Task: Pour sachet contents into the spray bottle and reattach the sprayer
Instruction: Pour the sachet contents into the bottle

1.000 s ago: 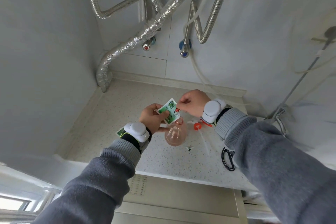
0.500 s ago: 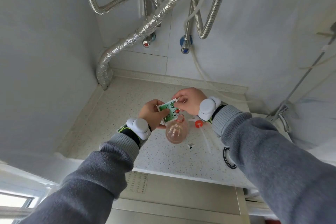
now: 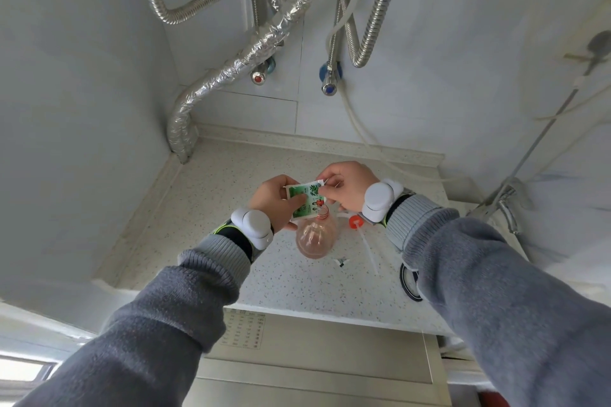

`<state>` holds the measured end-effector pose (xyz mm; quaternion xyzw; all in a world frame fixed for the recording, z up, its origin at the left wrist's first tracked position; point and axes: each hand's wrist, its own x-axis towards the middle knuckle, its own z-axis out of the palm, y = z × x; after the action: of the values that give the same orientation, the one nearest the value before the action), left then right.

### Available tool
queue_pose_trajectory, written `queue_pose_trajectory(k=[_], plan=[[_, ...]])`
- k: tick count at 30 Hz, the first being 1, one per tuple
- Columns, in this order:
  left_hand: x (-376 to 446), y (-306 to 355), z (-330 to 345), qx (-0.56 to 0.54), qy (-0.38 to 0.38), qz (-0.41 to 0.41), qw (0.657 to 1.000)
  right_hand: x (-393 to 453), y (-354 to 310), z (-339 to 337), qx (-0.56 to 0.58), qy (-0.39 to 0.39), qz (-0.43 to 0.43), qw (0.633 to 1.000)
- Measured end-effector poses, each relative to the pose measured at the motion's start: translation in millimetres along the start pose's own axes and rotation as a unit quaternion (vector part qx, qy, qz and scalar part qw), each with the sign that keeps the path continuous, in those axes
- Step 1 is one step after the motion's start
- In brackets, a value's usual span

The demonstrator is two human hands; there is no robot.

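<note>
A green and white sachet is held just above the open neck of a clear pinkish spray bottle that stands upright on the speckled countertop. My left hand pinches the sachet's left side. My right hand pinches its upper right corner. The sachet's lower corner sits at the bottle's mouth. The sprayer, with an orange collar and a long white dip tube, lies on the countertop to the right of the bottle.
Black-handled scissors lie at the right, partly under my right sleeve. A small torn scrap lies near the bottle. Foil-wrapped and corrugated metal pipes run down the back wall. A tap stands at the right.
Both hands and the sachet have stayed over the bottle's neck. My right hand's grip has shifted to the sachet's top corner, and the sachet has tilted slightly.
</note>
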<state>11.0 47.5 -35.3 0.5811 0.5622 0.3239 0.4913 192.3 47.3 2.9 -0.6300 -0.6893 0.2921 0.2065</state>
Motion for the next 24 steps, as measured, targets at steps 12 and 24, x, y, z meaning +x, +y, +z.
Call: queue_pose_trajectory(k=[12,24], plan=[[3.3,4.8,0.2,0.036,0.012,0.02,0.999,2.4,8.8,6.5,0.061,0.011,0.025,0.998],[9.8,5.7,1.7,0.081,0.013,0.06,0.995,0.7,14.4,11.5,0.073,0.029,0.013,0.997]])
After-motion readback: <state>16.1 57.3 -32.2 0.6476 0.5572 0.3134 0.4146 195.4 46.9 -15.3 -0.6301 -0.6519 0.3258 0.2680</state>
